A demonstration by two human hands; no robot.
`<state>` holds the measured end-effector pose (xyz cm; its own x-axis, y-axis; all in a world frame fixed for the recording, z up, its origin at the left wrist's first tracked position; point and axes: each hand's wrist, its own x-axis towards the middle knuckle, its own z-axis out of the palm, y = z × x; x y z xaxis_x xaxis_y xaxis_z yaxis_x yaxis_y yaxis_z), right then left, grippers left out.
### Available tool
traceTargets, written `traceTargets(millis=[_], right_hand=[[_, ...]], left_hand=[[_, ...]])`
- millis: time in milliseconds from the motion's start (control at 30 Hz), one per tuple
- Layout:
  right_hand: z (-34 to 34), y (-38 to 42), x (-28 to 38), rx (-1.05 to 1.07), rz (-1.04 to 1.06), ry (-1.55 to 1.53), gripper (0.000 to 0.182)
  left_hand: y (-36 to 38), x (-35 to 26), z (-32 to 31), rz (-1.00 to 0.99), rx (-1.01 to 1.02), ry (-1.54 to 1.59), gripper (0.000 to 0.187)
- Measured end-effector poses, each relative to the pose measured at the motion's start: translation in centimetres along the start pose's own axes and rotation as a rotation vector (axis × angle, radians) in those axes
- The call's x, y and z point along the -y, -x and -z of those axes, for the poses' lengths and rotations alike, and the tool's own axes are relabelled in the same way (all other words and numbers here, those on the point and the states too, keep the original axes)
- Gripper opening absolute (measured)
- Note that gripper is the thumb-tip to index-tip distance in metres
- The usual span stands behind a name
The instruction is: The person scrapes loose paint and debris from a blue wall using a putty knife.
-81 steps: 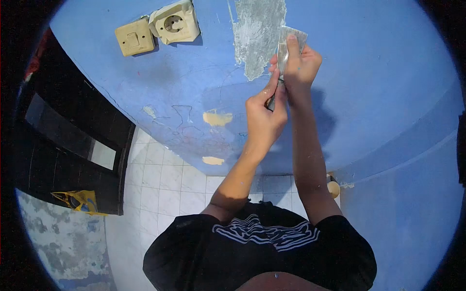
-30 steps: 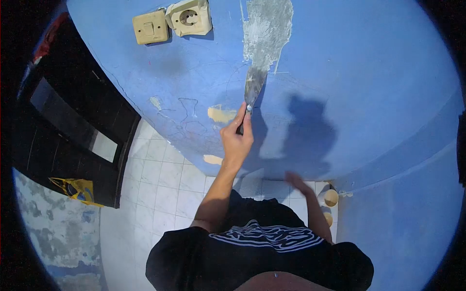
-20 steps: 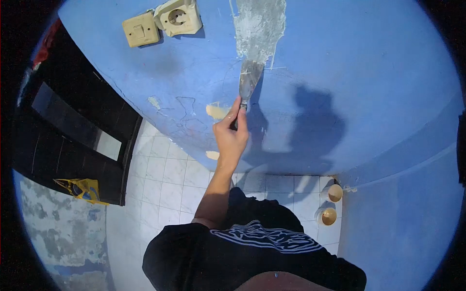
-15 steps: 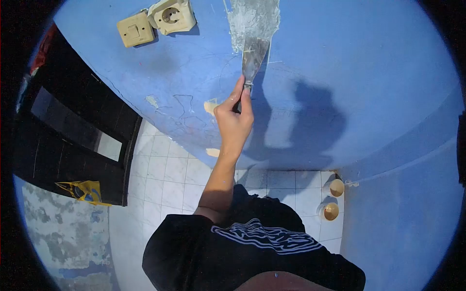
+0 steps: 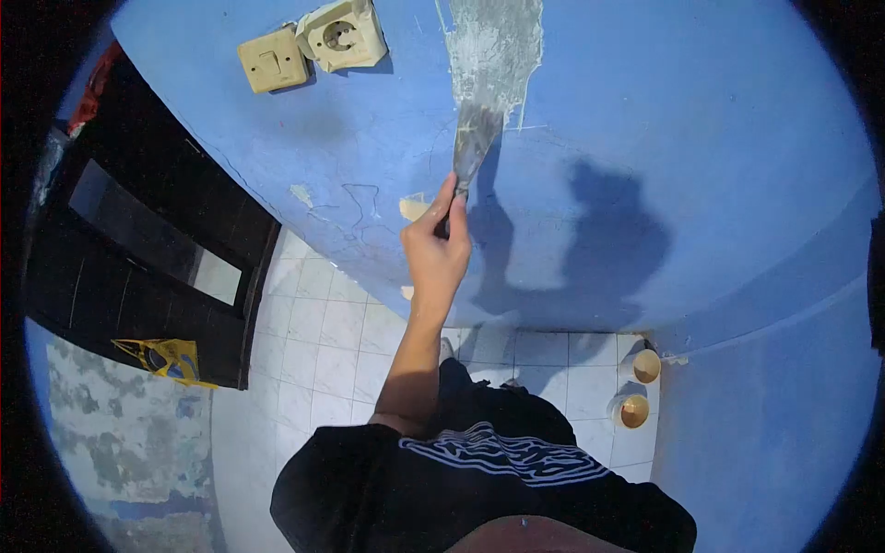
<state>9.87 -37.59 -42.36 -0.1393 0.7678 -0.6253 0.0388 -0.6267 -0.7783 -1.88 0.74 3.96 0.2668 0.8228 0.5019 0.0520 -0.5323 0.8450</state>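
My left hand (image 5: 437,247) is closed around the handle of a putty knife (image 5: 475,146), thumb and fingers pinched near the base of its metal blade. The blade points up the blue wall (image 5: 737,166), its wide edge at the bottom of a rough grey-white patch (image 5: 493,51) where the blue paint is off. Most of the handle is hidden inside the hand. My right hand is out of view.
A light switch (image 5: 273,61) and a loose-looking socket (image 5: 343,37) sit on the wall at upper left. Two small tubs (image 5: 633,412) stand on the tiled floor (image 5: 346,323) by the right wall. A dark door or cabinet (image 5: 120,267) stands left, a yellow bag (image 5: 171,359) at its lower end.
My left hand has drawn the putty knife a little down the wall, its blade edge now lower against the patch. The whole view has shifted slightly.
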Motion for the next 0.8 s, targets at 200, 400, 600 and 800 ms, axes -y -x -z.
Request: traceTargets(millis=[200, 400, 600, 800], right_hand=[[-1.5, 2.5, 0.5, 0.056, -0.035, -0.032, 0.046], [-2.4, 6.0, 2.8, 0.084, -0.065, -0.066, 0.046], [-3.2, 7.6, 4.9, 0.115, -0.073, -0.1, 0.046], [-4.1, 10.8, 6.0, 0.134, -0.11, -0.14, 0.046]], left_hand=[[-3.4, -3.2, -2.4, -0.163, -0.038, 0.128, 0.032], [-3.3, -3.8, -3.6, -0.16, -0.048, 0.195, 0.033], [-1.7, -1.0, -3.1, -0.171, -0.061, 0.13, 0.033], [-5.8, -5.7, -4.1, -0.255, -0.047, 0.16, 0.034]])
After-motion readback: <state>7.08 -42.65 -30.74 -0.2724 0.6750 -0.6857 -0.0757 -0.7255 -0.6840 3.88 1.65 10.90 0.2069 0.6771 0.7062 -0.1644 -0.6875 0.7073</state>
